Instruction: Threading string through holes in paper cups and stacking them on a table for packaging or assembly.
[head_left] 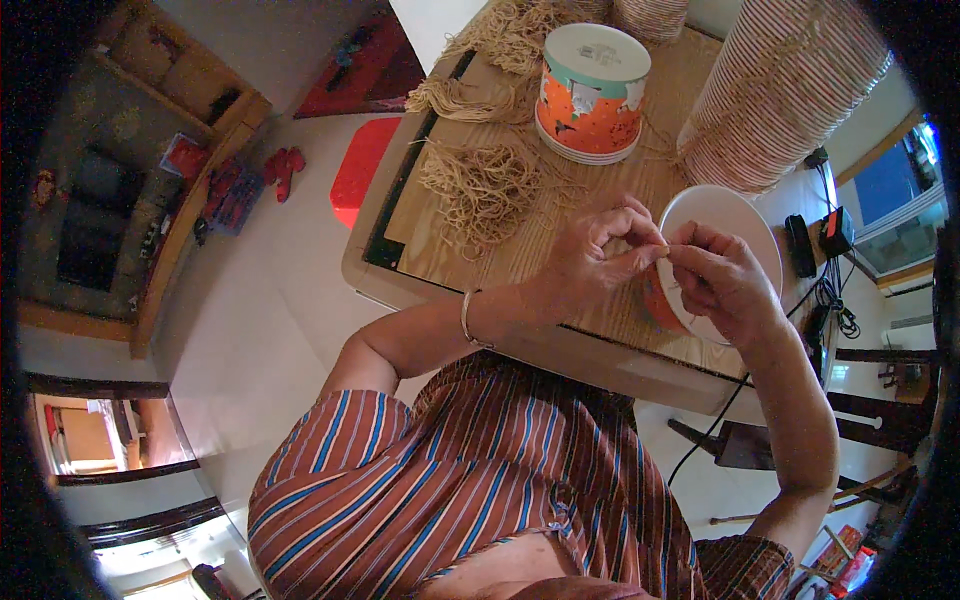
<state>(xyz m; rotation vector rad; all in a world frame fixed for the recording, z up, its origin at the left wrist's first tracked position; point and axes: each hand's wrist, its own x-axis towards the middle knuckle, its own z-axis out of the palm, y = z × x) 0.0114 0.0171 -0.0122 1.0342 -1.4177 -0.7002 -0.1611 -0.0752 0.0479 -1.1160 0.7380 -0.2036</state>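
My left hand (600,245) and my right hand (728,285) meet fingertip to fingertip, both pinched closed. Whatever lies between the fingers is too small to make out. Just beneath them is an orange paper tub (717,206) with a white inside, tilted with its mouth facing up toward me. A loose heap of tan cord pieces (485,190) lies to the left of my hands. Beyond them, a short stack of orange and green paper tubs (592,100) stands upside down.
A tall leaning stack of nested tubs (790,95) rises at the far right, with cord strands over it. More cord bundles (520,35) lie at the back of the wooden table (640,350). Black adapters and cables (828,250) sit at the right edge. A red stool (362,170) stands left.
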